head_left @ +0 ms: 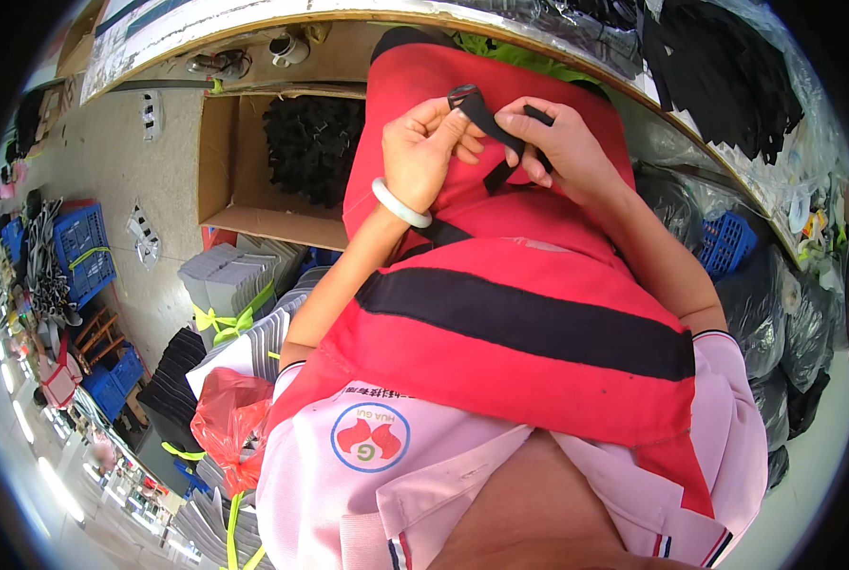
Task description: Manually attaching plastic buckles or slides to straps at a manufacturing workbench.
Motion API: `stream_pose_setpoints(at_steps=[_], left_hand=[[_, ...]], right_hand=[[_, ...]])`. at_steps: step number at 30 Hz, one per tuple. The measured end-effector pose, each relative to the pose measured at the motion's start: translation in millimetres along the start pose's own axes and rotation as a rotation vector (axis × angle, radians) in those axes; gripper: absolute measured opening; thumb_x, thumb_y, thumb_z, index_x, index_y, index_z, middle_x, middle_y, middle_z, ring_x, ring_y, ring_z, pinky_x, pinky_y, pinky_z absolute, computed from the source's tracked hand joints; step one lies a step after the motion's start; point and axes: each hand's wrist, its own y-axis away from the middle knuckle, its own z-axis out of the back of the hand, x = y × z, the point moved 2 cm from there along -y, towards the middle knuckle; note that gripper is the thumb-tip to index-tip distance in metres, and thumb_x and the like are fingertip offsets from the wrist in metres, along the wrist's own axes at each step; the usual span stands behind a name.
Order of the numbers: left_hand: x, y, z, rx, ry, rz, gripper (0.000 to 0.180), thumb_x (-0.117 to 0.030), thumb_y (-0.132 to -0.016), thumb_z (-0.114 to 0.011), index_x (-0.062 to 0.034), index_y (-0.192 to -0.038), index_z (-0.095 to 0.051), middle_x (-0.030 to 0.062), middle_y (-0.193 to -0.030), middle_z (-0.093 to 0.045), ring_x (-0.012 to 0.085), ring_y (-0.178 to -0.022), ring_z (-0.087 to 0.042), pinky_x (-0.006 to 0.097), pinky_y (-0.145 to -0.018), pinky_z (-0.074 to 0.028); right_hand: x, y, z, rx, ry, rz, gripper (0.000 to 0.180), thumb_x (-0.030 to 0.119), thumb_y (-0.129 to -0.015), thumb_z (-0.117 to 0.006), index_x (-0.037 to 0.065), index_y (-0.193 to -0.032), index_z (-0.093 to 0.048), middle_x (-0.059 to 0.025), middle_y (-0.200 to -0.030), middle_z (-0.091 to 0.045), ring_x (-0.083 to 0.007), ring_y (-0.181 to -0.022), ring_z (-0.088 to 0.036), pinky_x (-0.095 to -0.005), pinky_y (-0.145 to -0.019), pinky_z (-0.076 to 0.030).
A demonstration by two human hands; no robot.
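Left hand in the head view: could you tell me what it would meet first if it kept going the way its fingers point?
Most likely the black strap already pinched between the left hand and right hand; depth is unclear.

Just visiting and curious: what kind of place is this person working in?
Probably a small garment or accessory workshop: a cardboard box full of black pieces, tied bundles of grey sheets, and both hands working a black strap.

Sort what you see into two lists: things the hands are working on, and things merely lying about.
In hand:
left hand
right hand
narrow black fabric strap, gripped by both hands
red apron with black stripe, beneath them

Lying about:
brown cardboard box of black pieces
blue plastic crate
red plastic bag
tied grey card stacks
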Motion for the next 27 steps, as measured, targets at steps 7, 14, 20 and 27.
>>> stream_pose_setpoints(at_steps=[7,14,20,27], left_hand=[[1.5,-0.5,-1.5,-0.14,-0.435,-0.282,0.008,-0.002,-0.088,-0.064,0.0023,-0.094,-0.068,0.0056,-0.072,-0.065,0.0106,-0.06,-0.059,0.025,-0.053,-0.047],[-9.1,0.6,1.9,0.061,-1.126,-0.641,0.018,-0.001,-0.087,-0.065,0.0033,-0.104,-0.068,0.0042,-0.086,-0.069,0.0098,-0.072,-0.059,0.024,-0.063,-0.047],[-7.5,-3.4,14.1,-0.018,0.137,0.146,0.021,-0.007,-0.09,-0.062,0.0063,-0.106,-0.067,0.009,-0.085,-0.069,0.0132,-0.068,-0.063,0.023,-0.062,-0.051],[-3.9,-1.6,-2.9,-0.128,0.21,0.086,0.021,-0.007,-0.093,-0.06,0.0091,-0.107,-0.063,0.015,-0.092,-0.069,0.0221,-0.075,-0.069,0.032,-0.064,-0.061]], right_hand=[[-0.2,1.2,-7.4,-0.012,-0.244,0.096,0.022,0.021,-0.094,-0.059,-0.001,-0.099,-0.06,-0.0074,-0.073,-0.063,-0.0072,-0.047,-0.051,-0.0209,-0.039,-0.036],[-4.2,-10.7,-7.5,-0.096,-0.144,0.209,0.028,0.023,-0.092,-0.064,0.0,-0.109,-0.06,-0.0067,-0.076,-0.063,-0.0079,-0.051,-0.054,-0.0194,-0.042,-0.039],[-6.2,-14.3,-0.8,-0.063,0.012,0.209,0.021,0.019,-0.089,-0.068,0.002,-0.102,-0.066,-0.0036,-0.077,-0.061,-0.007,-0.053,-0.052,-0.0196,-0.047,-0.041],[24.5,11.0,-10.3,-0.191,0.295,0.608,0.013,0.015,-0.091,-0.065,0.002,-0.089,-0.063,0.0029,-0.07,-0.053,-0.0057,-0.07,-0.051,-0.019,-0.064,-0.04]])
